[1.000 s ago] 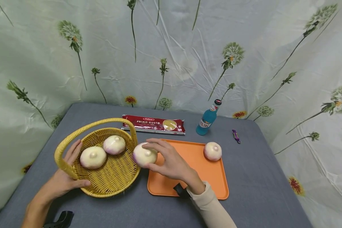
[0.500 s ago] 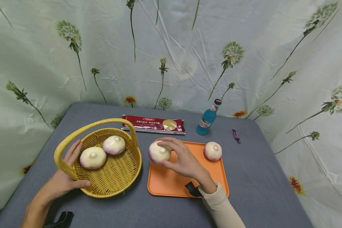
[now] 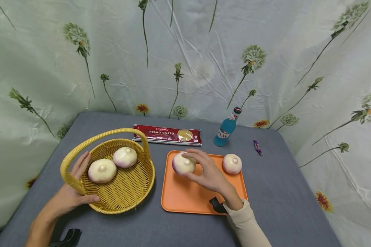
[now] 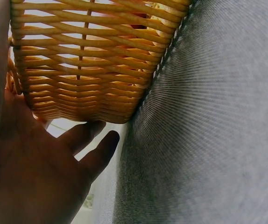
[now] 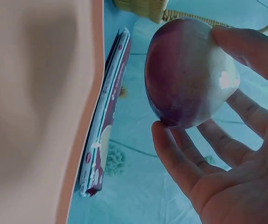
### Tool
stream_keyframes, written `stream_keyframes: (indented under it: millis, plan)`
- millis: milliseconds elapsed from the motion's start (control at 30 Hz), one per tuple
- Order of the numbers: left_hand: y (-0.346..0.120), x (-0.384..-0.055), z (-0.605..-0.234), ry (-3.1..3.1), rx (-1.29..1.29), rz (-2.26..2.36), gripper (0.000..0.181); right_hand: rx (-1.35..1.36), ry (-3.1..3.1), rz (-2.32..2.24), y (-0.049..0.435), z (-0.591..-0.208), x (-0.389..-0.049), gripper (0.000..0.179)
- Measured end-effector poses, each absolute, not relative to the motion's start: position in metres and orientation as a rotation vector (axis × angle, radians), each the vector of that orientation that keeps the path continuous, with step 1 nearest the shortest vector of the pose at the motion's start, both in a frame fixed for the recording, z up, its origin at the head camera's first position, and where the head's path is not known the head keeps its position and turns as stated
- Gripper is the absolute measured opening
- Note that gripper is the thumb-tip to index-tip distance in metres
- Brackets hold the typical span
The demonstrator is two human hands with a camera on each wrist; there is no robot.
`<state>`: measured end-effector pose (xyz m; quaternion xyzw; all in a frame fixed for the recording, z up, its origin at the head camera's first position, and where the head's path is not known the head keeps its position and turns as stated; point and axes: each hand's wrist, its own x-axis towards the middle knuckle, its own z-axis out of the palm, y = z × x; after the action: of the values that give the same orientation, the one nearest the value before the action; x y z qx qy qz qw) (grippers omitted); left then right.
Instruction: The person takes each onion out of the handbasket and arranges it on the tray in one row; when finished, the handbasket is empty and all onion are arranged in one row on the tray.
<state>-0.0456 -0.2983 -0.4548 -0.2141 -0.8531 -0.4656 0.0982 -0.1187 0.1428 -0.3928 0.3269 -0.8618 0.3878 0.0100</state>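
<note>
Bulb (image 3: 180, 164) is pinched by right grip (image 3: 211, 175) above mid-frame tray (image 3: 185, 197), unplaced; lower-left basket (image 3: 126, 190), two bulbs (image 3: 102, 171) inside, touched by spread left grip (image 3: 67, 198).

Place: a cloth-draped tabletop set-up, seemingly a small recording corner; whether in a home or a lab cannot be told.
Drape: a pale, creased, glossy sheet (image 3: 201, 44) printed with dandelions, across the upper half and down both side edges.
Worktop (image 3: 290, 195): grey and cloth-like, lower half.
Household goods: a yellow wicker basket (image 3: 120, 211) lower left, an orange tray (image 3: 188, 202) lower centre, a red Primo Gusto packet (image 3: 167, 134) mid-frame.
Wrist gear: black fittings (image 3: 217, 205) lower left and lower centre.
</note>
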Motion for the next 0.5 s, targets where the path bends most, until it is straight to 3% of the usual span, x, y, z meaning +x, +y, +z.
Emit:
stream_keyframes:
  millis: [500]
  plan:
    - [-0.3,-0.047,-0.458,-2.522,-0.646,-1.362,0.142,0.906,-2.737,1.203,0.162,-0.395,-0.125,0.055]
